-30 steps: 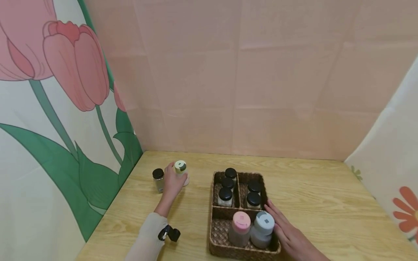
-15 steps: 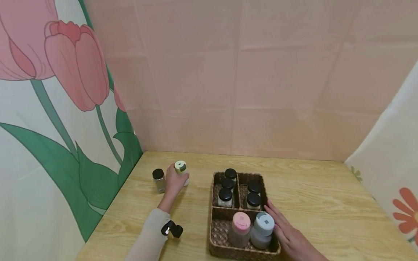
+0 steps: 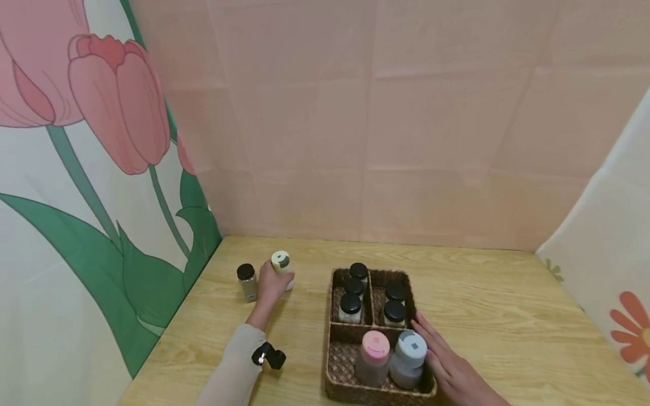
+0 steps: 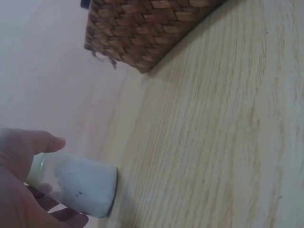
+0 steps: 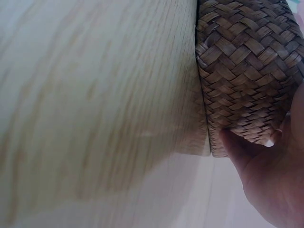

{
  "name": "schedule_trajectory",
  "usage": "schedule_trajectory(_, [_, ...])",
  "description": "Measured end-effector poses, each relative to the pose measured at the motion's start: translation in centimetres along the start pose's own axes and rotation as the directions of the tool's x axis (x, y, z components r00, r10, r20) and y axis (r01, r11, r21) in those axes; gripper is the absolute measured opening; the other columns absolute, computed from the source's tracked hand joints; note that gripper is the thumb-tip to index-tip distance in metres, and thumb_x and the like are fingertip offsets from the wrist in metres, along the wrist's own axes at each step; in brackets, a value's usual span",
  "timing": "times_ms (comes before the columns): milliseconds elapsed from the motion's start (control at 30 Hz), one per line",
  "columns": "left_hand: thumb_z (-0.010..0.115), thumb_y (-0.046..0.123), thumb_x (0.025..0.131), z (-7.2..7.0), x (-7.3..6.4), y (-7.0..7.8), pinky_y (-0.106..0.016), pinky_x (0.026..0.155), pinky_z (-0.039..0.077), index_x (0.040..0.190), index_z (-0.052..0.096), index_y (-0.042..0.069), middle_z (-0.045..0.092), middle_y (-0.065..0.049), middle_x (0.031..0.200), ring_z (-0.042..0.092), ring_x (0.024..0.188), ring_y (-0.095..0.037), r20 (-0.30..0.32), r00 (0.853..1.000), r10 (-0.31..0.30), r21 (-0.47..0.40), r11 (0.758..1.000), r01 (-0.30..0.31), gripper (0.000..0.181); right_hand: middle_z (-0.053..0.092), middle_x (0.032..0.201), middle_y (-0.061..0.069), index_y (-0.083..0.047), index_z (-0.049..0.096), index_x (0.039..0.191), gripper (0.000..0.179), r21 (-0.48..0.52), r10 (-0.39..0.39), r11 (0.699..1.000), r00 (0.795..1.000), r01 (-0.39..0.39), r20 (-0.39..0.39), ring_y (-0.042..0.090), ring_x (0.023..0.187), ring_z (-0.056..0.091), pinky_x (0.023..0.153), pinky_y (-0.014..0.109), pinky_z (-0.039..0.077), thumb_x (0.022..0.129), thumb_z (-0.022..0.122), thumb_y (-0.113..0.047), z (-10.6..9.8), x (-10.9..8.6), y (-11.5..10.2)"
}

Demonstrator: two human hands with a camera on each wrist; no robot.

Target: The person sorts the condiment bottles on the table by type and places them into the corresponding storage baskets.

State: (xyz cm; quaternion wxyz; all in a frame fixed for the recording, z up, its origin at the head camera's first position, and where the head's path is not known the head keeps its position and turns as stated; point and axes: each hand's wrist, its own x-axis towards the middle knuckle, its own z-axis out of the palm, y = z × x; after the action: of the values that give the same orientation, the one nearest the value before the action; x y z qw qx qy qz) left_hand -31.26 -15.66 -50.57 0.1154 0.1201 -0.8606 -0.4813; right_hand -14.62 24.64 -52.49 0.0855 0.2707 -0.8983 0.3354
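Observation:
My left hand (image 3: 272,283) grips a seasoning jar (image 3: 280,259) with a pale yellow-green lid, at the back left of the table. White contents fill the clear body of this jar (image 4: 90,185) in the left wrist view, fingers and thumb around it near the lid. Just left of that hand stands a black-lidded jar (image 3: 247,282). My right hand (image 3: 449,363) rests with extended fingers along the right side of a brown woven basket (image 3: 341,361). In the right wrist view, a digit touches the woven wall (image 5: 249,80).
Dividers split the basket into three compartments. Several black-lidded jars (image 3: 351,304) occupy the two back ones. A pink-lidded jar (image 3: 374,358) and a grey-blue-lidded jar (image 3: 408,358) stand in the front one. Behind the wooden table (image 3: 487,304) hangs a pink cloth (image 3: 365,141).
My left hand and forearm have shifted slightly to the right, around the pale-lidded jar, which stays in nearly the same place. The right hand and basket look unchanged.

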Motion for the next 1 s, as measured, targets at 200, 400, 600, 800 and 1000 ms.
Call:
schedule_trajectory(200, [0.077,0.021,0.088,0.0,0.2,-0.3,-0.055,0.109,0.044,0.145,0.043,-0.008,0.054,-0.028,0.139,0.053,0.128,-0.044,0.004,1.0,0.007,-0.007,1.0,-0.007,0.072,0.024,0.166,0.015,-0.007,0.032,0.159,0.05,0.027,0.034,0.999,0.999,-0.035,0.02,-0.022,0.142,0.003,0.101,-0.007,0.013,0.11,0.041,-0.014,0.0,0.0,-0.1])
schedule_trajectory(400, [0.078,0.02,0.09,-0.1,0.3,-0.4,-0.056,0.11,0.043,0.145,0.044,-0.006,0.054,-0.028,0.141,0.053,0.13,-0.044,0.005,1.0,0.01,-0.01,1.0,-0.01,0.07,0.023,0.167,0.014,-0.013,0.03,0.161,0.051,0.035,0.086,0.996,0.995,-0.087,0.041,-0.025,0.139,0.002,0.099,-0.008,0.012,0.111,0.04,-0.02,-0.1,0.1,-0.2])
schedule_trajectory(600, [0.079,0.021,0.089,-0.1,0.1,-0.5,-0.056,0.109,0.044,0.142,0.046,-0.007,0.056,-0.029,0.139,0.054,0.128,-0.045,-0.017,1.0,0.021,-0.005,1.0,-0.021,0.068,0.023,0.166,0.017,-0.013,0.029,0.161,0.051,0.055,0.111,0.992,0.992,-0.114,0.06,-0.026,0.138,0.002,0.099,-0.008,0.011,0.112,0.039,-0.022,0.0,0.1,-0.4])
schedule_trajectory(800, [0.081,0.025,0.088,-0.5,-0.7,0.5,-0.055,0.109,0.045,0.141,0.051,-0.003,0.06,-0.024,0.137,0.056,0.127,-0.042,-0.057,0.995,0.082,-0.017,0.996,-0.083,0.067,0.019,0.168,0.016,-0.012,0.028,0.161,0.052,0.097,0.169,0.979,0.982,-0.177,0.088,-0.028,0.136,0.0,0.097,-0.009,0.01,0.112,0.035,-0.029,0.0,0.2,-0.3])
schedule_trajectory(1000, [0.082,0.028,0.086,-1.7,-2.5,2.5,-0.056,0.103,0.049,0.133,0.057,-0.003,0.066,-0.023,0.128,0.061,0.119,-0.041,-0.053,0.987,0.151,-0.011,0.988,-0.152,0.061,0.02,0.167,0.019,-0.008,0.029,0.16,0.051,0.094,0.133,0.986,0.989,-0.139,0.069,-0.026,0.137,0.0,0.099,-0.009,0.009,0.112,0.036,-0.025,-0.1,0.3,-0.1])
